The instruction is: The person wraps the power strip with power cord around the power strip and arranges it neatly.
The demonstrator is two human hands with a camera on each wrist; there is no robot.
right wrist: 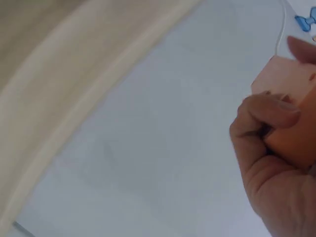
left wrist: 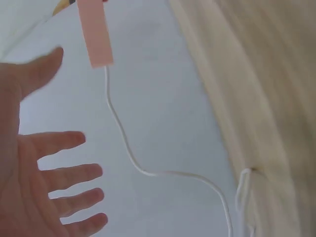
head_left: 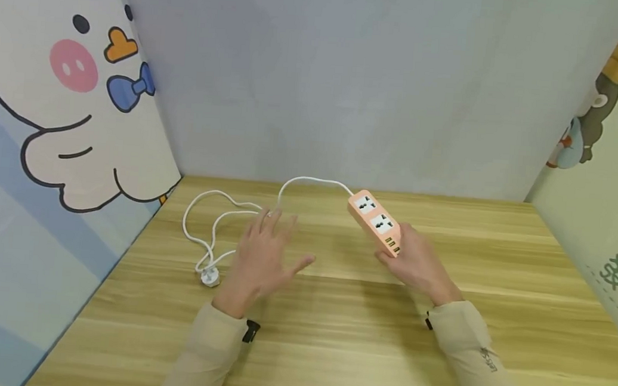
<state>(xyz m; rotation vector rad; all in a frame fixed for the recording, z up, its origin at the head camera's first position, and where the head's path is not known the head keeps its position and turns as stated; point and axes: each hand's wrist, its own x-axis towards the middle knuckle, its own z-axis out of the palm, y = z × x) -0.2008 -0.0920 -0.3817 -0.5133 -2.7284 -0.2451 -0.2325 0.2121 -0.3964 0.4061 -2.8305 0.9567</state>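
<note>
A pink power strip [head_left: 374, 222] with two white socket panels and several USB ports is raised over the wooden table. My right hand [head_left: 417, 261] grips its near end; in the right wrist view, the fingers and thumb curl round the strip [right wrist: 291, 121]. From its far end runs a white cable [head_left: 310, 179], which loops on the table at the left and ends at a white plug [head_left: 210, 277]. Above those loops my left hand [head_left: 261, 261] spreads its fingers, hiding part of the cable. In the left wrist view that hand [left wrist: 29, 173] holds nothing, and the cable hangs apart from it.
The wooden table [head_left: 330, 350] meets a plain grey wall [head_left: 338, 87] at its back edge. A cartoon-printed panel [head_left: 90, 160] stands along the left side, and a pale green printed one [head_left: 610, 196] along the right.
</note>
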